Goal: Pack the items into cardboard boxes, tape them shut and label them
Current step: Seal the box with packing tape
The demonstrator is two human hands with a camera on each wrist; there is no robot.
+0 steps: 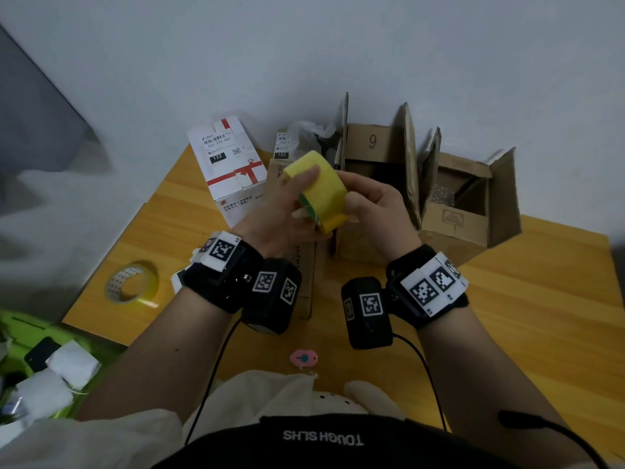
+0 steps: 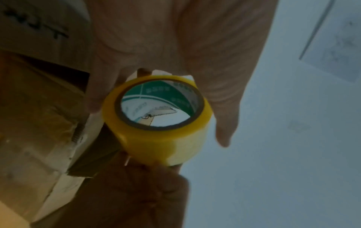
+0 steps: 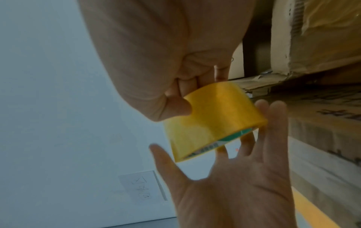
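A yellow tape roll (image 1: 324, 187) (image 2: 166, 143) (image 3: 210, 120) is held up over the table between both hands. My right hand (image 1: 375, 204) (image 3: 156, 61) grips it from the right with curled fingers and thumb. My left hand (image 1: 280, 211) (image 3: 234, 192) lies against it with straight, spread fingers, the thumb on top in the head view. Behind the hands stand an open cardboard box marked 9 (image 1: 372, 143) and a second open box (image 1: 456, 225). A narrow closed cardboard box (image 1: 304, 265) lies below the hands. The roll's green printed core shows in the left wrist view.
A white box with a red ribbon and a shipping label (image 1: 230, 167) lies at the back left. A second tape roll (image 1: 132, 282) sits near the wooden table's (image 1: 507, 299) left edge. A pink cutter (image 1: 303, 358) lies near my body. A green bin (image 1: 20, 336) of items stands left of the table.
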